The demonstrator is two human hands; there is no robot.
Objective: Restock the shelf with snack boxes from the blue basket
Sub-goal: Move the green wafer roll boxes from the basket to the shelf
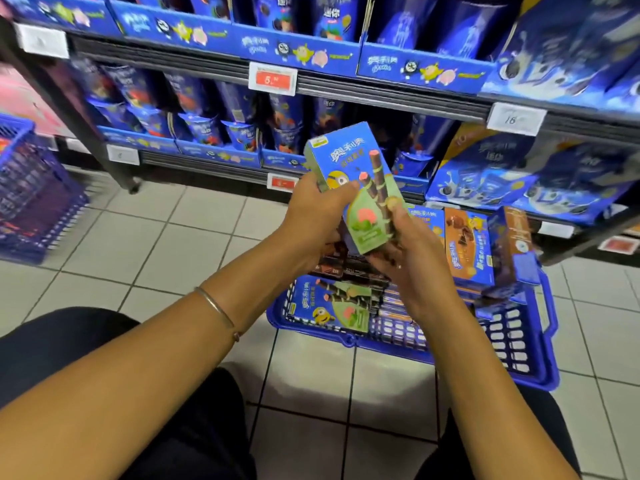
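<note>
Dark-trousered knees (pixel 69 334) nearest, either side of blue plastic basket (pixel 519 372) on tiled floor. Left hand (pixel 313 216) and right hand (pixel 412 258) both grip blue-and-green cardboard snack box (pixel 349 178) above basket, front toward camera, probably to square it for shelving. Matching flat box (pixel 329 306) remains inside basket. Stocked metal shelf (pixel 381 95) just beyond basket.

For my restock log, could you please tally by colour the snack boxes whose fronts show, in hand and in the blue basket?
Blue-and-green cardboard snack boxes: 2, the held box gripped by left hand and right hand, the flat box lying in the blue plastic basket.
Blue-and-brown cardboard snack boxes: 2, upright in the basket.
Partly hidden blue box: 1.
Total: 5.
Darker packs beneath uncounted.
</note>
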